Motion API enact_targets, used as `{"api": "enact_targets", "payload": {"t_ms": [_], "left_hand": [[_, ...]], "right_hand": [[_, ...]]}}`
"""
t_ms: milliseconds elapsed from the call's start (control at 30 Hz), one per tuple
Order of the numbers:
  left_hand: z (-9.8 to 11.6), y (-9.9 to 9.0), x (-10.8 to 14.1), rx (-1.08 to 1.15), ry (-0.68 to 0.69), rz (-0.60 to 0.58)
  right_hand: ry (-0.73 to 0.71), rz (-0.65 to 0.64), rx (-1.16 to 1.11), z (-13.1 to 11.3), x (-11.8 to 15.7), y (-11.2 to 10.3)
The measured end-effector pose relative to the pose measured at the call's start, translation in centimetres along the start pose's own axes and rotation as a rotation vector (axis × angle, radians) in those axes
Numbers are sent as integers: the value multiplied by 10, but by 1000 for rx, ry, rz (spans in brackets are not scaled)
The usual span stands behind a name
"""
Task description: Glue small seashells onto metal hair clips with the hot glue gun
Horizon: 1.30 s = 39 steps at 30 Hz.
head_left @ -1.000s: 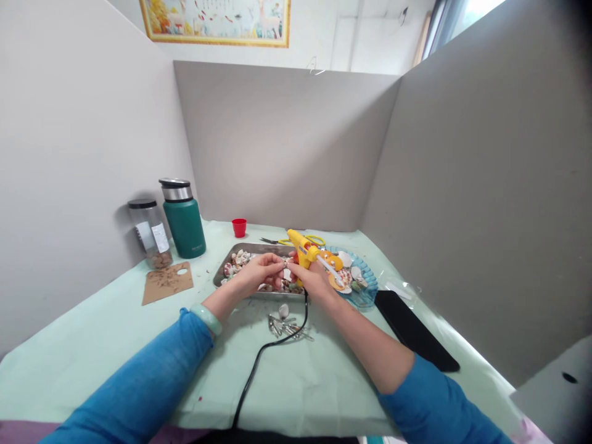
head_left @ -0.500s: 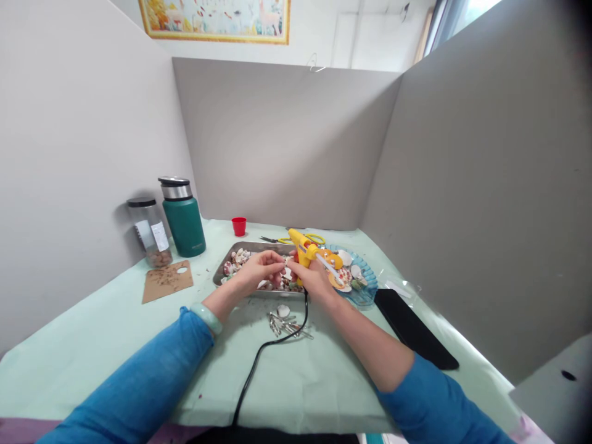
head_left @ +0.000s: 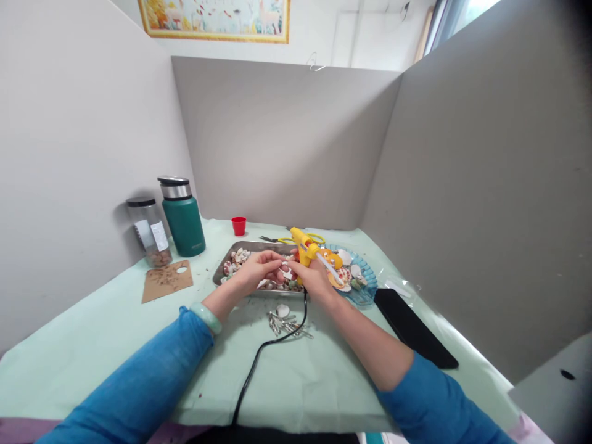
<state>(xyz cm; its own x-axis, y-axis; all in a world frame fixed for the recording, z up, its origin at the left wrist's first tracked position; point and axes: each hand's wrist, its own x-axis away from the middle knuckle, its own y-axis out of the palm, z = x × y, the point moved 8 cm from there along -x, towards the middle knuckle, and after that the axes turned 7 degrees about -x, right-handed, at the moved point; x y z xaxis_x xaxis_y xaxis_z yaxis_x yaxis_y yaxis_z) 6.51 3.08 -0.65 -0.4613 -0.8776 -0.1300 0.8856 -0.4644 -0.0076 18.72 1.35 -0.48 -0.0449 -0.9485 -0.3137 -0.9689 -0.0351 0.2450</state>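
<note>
My right hand (head_left: pixel 311 273) is wrapped round a yellow hot glue gun (head_left: pixel 301 245), and a white glue stick pokes out of its back end. My left hand (head_left: pixel 263 269) pinches a small white piece (head_left: pixel 285 266), perhaps a shell; its exact kind is too small to tell. The fingertips of both hands almost meet at this piece, over a metal tray (head_left: pixel 222 271) of seashells. From the glue gun a black cord (head_left: pixel 261 349) runs down to the table's front edge. Several silver metal clips (head_left: pixel 287 325) and a white shell (head_left: pixel 282 311) lie below my hands.
Beside the tray is a blue glass plate (head_left: pixel 367 296) of shells. Yellow-handled scissors (head_left: pixel 283 240) and a red cup (head_left: pixel 238 226) stand behind. At left are a green bottle (head_left: pixel 184 225), a jar (head_left: pixel 150 231) and brown card (head_left: pixel 166 282); at right, a black flat object (head_left: pixel 414 330).
The white piece between my fingertips shows more clearly now, and the glue gun has shifted very slightly right. Both arms stay almost where they were.
</note>
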Motion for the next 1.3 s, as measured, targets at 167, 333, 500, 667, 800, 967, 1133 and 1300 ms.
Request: {"api": "enact_targets", "payload": {"t_ms": [167, 333, 500, 667, 800, 967, 1133, 1300], "left_hand": [[-2, 1, -1, -81, 7, -10], [17, -5, 0, -379, 182, 106], [72, 22, 39, -1098, 633, 106], [45, 67, 75, -1600, 607, -294], [15, 72, 76, -1782, 494, -271], [-8, 70, 66, -1806, 437, -269], [2, 71, 72, -1772, 520, -186], [46, 52, 74, -1633, 654, 96]], "right_hand": [[22, -54, -32, 1, 0, 5], [8, 33, -46, 1, -2, -1], [-53, 98, -85, -3, -2, -7], [-26, 105, -83, 0, -2, -6], [-22, 114, -77, 0, -2, -6], [-17, 111, -76, 0, -2, -6], [-18, 105, -77, 0, -2, -6], [-27, 79, -88, 2, -4, -5]]}}
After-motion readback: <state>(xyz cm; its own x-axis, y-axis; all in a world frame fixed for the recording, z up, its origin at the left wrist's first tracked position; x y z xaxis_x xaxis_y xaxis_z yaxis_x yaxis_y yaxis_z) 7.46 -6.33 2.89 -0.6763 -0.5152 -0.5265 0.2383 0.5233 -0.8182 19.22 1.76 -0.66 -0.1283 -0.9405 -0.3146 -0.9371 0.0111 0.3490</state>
